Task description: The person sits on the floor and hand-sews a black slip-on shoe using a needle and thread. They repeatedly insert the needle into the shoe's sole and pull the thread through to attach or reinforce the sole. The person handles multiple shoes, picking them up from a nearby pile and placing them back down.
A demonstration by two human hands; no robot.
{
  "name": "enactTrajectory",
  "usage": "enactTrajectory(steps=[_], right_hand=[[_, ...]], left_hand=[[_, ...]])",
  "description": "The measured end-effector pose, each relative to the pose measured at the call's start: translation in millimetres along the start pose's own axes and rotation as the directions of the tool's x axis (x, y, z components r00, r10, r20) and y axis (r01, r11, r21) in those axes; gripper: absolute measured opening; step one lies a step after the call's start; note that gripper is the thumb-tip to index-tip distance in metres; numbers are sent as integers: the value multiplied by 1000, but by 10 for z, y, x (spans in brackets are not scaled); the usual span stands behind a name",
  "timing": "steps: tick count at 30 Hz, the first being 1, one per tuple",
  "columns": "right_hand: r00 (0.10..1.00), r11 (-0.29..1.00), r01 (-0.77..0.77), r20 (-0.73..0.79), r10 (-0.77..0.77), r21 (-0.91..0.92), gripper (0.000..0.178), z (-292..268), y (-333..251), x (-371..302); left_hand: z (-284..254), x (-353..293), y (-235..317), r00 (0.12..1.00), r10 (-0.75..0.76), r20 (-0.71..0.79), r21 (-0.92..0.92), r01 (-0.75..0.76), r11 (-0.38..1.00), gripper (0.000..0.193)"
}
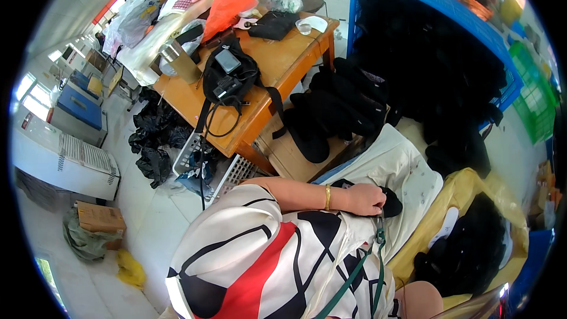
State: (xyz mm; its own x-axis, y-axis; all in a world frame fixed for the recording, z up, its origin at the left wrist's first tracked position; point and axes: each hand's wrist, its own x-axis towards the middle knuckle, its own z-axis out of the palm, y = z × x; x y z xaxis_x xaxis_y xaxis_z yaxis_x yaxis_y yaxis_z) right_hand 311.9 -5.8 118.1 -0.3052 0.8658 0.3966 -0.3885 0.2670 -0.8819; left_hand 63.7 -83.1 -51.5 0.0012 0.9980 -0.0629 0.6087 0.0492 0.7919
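Left hand (365, 199) is closing its fingers on a black fabric piece (391, 204) lying on white cloth (407, 171), seemingly soft, light, best pinched at its edge; right hand is staying unseen.

black fabric piece (391, 204) | flat, partly covered | on white cloth on lap | held

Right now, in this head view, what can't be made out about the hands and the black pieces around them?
- Left hand: closed on a black piece; the fingertips curl under, so the grip itself is hidden.
- Right hand: not clearly in view; only a patch of skin at the lower edge, cut off by the frame.
- Blue crate: its black contents merge into one dark mass, single pieces indistinguishable.
- Yellow bag: bottom cut off by the fisheye rim.
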Motion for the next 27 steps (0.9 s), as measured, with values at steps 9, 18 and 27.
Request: enactTrajectory(steps=[9, 18, 27], right_hand=[[990, 998, -36, 134, 42, -47, 15, 491, -5, -66], [976, 996, -22, 214, 41, -88, 15, 716, -65, -154], [980, 995, -32, 194, 50, -99, 15, 532, -56, -125]], left_hand=[[4, 22, -51, 998, -20, -66, 8, 20, 1000, 19], [-22, 30, -159, 992, -38, -117, -16, 36, 999, 21], [35, 149, -238, 974, -223, -27, 12, 224, 975, 38]])
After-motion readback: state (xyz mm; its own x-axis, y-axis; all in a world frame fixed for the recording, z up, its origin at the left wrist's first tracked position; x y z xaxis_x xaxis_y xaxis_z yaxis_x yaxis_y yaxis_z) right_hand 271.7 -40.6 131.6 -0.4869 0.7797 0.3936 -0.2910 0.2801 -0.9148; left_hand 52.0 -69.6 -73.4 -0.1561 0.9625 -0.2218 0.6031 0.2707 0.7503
